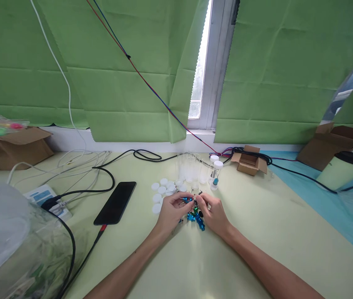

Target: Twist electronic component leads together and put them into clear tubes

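Note:
My left hand (173,209) is closed in a pinch, with a small shiny blue metal piece (187,199) at its fingertips. My right hand (213,211) meets it, thumb and fingers pinched together; whatever sits between them is too small to make out. Just below the fingertips lies a pile of blue metal pieces (200,222), with green and black ones among them. White round caps (157,198) are spread beyond my left hand. Several clear tubes (191,170) stand behind the hands. A white-capped tube (216,176) beside them has a blue piece inside.
A black phone (115,203) on a cable lies at left, near a power strip (47,199) and a large clear plastic container (14,241). A small open cardboard box (248,162) and black cables stand at the back. A lidded cup (339,170) is at right.

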A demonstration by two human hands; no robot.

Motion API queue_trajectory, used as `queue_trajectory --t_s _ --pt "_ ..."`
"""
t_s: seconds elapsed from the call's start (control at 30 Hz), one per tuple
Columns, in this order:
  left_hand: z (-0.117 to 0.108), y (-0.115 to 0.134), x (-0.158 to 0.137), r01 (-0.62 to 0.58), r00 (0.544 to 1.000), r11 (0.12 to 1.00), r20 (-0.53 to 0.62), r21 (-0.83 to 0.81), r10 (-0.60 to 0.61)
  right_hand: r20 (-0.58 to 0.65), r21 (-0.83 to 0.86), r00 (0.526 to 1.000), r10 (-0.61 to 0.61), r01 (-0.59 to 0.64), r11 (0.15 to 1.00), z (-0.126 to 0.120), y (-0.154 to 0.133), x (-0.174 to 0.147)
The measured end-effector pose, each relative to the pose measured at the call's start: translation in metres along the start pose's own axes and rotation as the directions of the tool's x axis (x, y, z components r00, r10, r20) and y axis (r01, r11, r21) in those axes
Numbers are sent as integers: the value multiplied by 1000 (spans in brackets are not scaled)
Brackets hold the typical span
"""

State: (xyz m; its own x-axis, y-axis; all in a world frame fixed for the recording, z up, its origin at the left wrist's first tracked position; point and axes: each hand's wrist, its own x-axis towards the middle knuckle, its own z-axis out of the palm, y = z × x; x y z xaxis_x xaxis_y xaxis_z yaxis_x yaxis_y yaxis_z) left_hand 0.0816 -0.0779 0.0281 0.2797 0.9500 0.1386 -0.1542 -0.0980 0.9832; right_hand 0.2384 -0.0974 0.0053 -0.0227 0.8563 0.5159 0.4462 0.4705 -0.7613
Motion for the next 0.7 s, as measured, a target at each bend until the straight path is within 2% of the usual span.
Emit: queue_trajectory --t_s 0.2,0.47,0.7 --pt "-1 -5 1 -7 1000 1000 4 -11 7 -6 -18 1000 -9 9 1000 1 2 1" --pt "-1 2 2 2 997 1000 -73 10 -1 24 46 1000 17 -18 999 0 0 0" --pt "-2 -1 2 8 998 1000 -57 4 -8 47 69 999 15 -18 997 0 0 -1"
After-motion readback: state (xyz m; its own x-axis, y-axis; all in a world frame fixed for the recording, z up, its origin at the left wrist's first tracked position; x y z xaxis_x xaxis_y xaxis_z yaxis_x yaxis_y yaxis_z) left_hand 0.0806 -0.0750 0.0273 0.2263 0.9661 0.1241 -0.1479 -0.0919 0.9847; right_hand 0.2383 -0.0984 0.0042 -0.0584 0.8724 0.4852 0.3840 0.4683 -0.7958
